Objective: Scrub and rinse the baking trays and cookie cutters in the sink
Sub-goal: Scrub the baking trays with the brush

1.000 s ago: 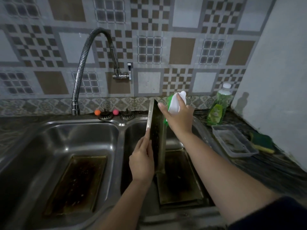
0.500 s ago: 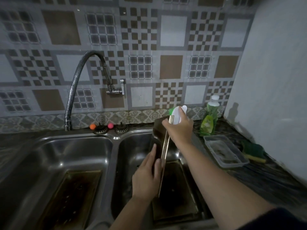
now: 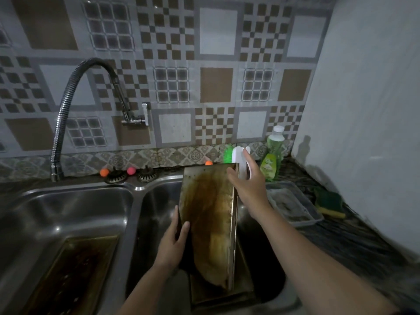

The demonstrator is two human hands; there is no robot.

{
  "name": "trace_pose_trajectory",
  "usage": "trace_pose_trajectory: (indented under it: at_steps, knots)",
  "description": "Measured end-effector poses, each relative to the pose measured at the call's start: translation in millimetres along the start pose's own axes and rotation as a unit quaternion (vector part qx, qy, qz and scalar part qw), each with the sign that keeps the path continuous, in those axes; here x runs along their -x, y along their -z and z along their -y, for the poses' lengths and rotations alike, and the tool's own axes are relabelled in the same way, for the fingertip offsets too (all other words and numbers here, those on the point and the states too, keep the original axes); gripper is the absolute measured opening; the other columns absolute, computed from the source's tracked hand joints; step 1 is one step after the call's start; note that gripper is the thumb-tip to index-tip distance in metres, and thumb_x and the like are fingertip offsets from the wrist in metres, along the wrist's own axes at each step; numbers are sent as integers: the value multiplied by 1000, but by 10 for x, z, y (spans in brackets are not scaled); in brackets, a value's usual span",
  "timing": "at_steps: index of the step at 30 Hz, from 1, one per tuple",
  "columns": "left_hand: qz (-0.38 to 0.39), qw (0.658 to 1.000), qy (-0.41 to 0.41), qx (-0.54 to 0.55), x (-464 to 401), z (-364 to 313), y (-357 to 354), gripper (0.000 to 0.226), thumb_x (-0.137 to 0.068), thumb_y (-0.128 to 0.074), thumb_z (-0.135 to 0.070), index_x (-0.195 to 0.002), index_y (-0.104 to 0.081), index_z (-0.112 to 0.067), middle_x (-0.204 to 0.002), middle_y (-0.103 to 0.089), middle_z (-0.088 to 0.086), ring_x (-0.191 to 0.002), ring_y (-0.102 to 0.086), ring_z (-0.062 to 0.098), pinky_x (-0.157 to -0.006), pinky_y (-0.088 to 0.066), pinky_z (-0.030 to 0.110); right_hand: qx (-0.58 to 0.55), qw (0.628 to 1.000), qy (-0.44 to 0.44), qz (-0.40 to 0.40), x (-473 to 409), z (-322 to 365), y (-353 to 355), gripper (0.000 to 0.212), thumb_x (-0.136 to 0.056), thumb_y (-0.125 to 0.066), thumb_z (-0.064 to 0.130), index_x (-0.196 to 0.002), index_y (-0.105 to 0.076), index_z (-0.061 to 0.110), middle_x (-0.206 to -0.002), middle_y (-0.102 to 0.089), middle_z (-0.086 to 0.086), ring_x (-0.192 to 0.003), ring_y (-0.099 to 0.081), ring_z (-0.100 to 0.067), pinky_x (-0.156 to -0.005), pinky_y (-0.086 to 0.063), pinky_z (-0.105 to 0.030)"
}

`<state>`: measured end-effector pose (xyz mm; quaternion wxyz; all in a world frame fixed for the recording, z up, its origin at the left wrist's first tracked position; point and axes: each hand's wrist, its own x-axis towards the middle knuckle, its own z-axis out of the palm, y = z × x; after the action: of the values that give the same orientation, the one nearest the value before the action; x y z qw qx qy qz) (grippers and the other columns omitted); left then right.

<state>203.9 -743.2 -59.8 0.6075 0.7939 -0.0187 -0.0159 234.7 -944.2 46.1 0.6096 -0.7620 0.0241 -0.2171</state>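
- Standing upright over the right basin (image 3: pixel 156 214): one brown-stained metal baking tray (image 3: pixel 209 223), left hand (image 3: pixel 172 242) gripping its left edge.
- Right hand (image 3: pixel 250 189) holds one white-handled green brush (image 3: pixel 236 155) at the tray's top corner.
- Two more trays counted: one under it (image 3: pixel 241 289), one in the left basin (image 3: pixel 75 273).

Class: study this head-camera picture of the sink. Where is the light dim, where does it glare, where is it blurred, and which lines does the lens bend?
Head view: dim overall; the right basin below the held tray is almost black. Small glints show on the left basin and tap. A soft shadow falls on the white wall behind the soap bottle. The right arm smears toward the lower corner. The wide lens bends the tile lines at the edges.
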Motion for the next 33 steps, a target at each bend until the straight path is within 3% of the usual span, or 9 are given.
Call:
trace_pose_trajectory:
  at_steps: [3,6,9,13,16,18,22,28,33]
  knots:
    - [-44,998,-31,-22,45,27,-13,62,-93,-50,-42,-146,-17,-49,-136,-38,-24,-124,-35,-1,-99,-34,18,95,995,18,-3,-99,-147,87,70,-87,-64,44,-148,-31,34,-143,-39,2,-121,-35,-1,-97,-30,-22]
    - [-109,991,-66,-31,94,-46,12,57,-93,-55,-35,-143,-30,-44,-126,-45,-26,-118,-41,-7,-86,-35,0,193,980,41,3,-246,-264,185,78,-83,-60,57,-149,-29,30,-136,-41,-7,-126,-40,-18,-92,-29,-19]
    - [-137,987,-83,-23,120,-161,7,52,-95,-53,-31,-142,-35,-42,-123,-50,-23,-115,-47,-6,-90,-37,3,222,975,23,5,-375,-313,295,79,-81,-54,66,-149,-29,32,-135,-38,-10,-123,-40,-22,-90,-31,-23]
    - [-171,980,-99,-35,96,-271,-57,52,-95,-53,-26,-144,-37,-34,-124,-54,-15,-114,-49,-2,-86,-36,-2,203,978,26,-31,-541,-372,566,67,-86,-59,56,-145,-40,30,-138,-41,-10,-128,-41,-23,-97,-34,-27]
    - [-184,979,-86,-26,101,-274,-137,51,-96,-52,-31,-144,-36,-35,-126,-61,-3,-116,-53,4,-100,-41,21,294,956,12,8,-537,-505,869,66,-86,-67,39,-146,-39,31,-135,-42,-14,-124,-44,-29,-94,-35,-28]
    - [-188,979,-75,-16,103,-253,-201,51,-96,-51,-32,-144,-36,-35,-123,-65,3,-113,-58,10,-99,-44,28,358,933,4,22,-494,-672,1059,66,-86,-67,34,-146,-39,31,-129,-47,-19,-118,-49,-34,-91,-39,-31]
    - [-203,977,-67,-17,57,-180,-317,50,-96,-51,-32,-144,-37,-33,-125,-64,1,-109,-56,2,-85,-42,9,450,889,-49,70,-413,-1007,1315,63,-89,-61,37,-147,-35,33,-135,-50,-15,-118,-50,-34,-87,-44,-36]
    - [-215,975,-58,-10,-9,-119,-452,51,-96,-53,-29,-144,-38,-30,-126,-63,1,-111,-55,2,-77,-37,-3,430,896,-82,80,-406,-1098,1355,60,-90,-59,37,-145,-37,37,-146,-43,-8,-125,-46,-31,-90,-45,-36]
    - [-224,973,-52,8,-73,-120,-564,50,-95,-53,-35,-143,-38,-34,-130,-62,0,-118,-58,10,-103,-46,32,377,925,38,18,-412,-710,1063,62,-90,-59,40,-147,-36,32,-130,-50,-10,-114,-51,-26,-85,-43,-32]
